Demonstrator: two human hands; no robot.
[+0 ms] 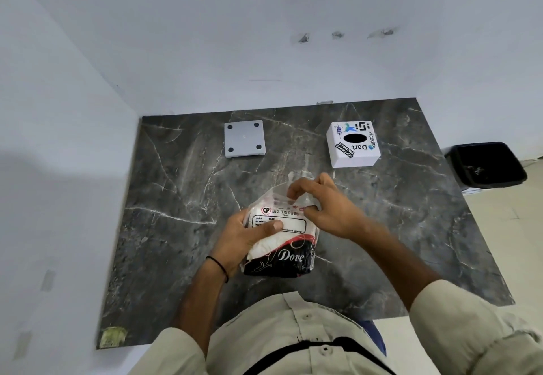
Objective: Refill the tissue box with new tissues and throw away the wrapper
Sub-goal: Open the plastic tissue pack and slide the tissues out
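Note:
A pack of tissues (282,245) in a clear, red and black plastic wrapper is held above the middle of the dark marble table (182,198). My left hand (244,239) grips the pack's left side, thumb across the label. My right hand (326,207) pinches the crumpled clear top end of the wrapper. The white tissue box (354,146), covered in stickers and with an oval hole on top, stands at the back right of the table. Its grey base plate (244,138), with dark feet at the corners, lies apart at the back left.
A black waste bin (484,166) stands on the floor just past the table's right edge. White walls close off the table's back and left sides. A yellowish patch (113,336) marks the front left corner.

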